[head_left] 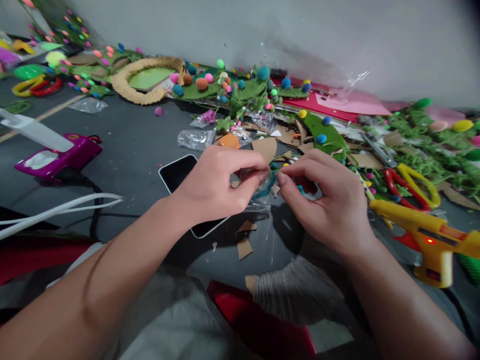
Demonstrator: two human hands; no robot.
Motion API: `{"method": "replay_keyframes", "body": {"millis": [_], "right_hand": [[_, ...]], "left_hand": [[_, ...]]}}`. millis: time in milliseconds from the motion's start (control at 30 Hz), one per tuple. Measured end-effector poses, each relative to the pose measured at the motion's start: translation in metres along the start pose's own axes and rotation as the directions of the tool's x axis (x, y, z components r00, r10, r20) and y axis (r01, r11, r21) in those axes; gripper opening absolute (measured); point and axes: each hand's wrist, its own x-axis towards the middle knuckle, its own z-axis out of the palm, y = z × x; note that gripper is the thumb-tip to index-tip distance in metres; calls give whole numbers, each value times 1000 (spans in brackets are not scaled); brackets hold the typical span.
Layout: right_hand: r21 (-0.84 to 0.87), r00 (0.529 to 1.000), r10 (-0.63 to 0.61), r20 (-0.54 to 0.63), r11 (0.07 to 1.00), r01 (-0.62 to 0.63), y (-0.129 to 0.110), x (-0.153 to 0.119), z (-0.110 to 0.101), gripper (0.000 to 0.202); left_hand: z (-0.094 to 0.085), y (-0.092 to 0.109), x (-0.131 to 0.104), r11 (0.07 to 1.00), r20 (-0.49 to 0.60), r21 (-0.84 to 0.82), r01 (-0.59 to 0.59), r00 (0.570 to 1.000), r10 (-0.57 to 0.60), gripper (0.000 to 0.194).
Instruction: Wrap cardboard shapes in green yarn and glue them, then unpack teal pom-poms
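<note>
Both hands meet above the grey table, thumbs and forefingers pinched almost tip to tip. My left hand grips the edge of a small clear plastic bag that has something teal-blue in it. On the other side, my right hand pinches at the bag's edge; what exactly lies between its fingertips is too small to make out. Under my left hand lies a phone with a dark screen and white edge. Small cardboard scraps sit on the table just below the hands.
A yellow glue gun with a lit red light lies at the right, beside red-and-yellow scissors. At the left are a purple device and white cables. Leaf shapes with coloured balls and a cardboard ring line the wall.
</note>
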Motion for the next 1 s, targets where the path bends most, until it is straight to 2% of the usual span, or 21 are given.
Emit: {"method": "replay_keyframes", "body": {"millis": [1000], "right_hand": [[-25, 1000, -5, -6, 1000, 4, -2, 1, -1, 10]], "left_hand": [[-2, 3, 1, 1000, 8, -15, 3, 1000, -3, 11]]}}
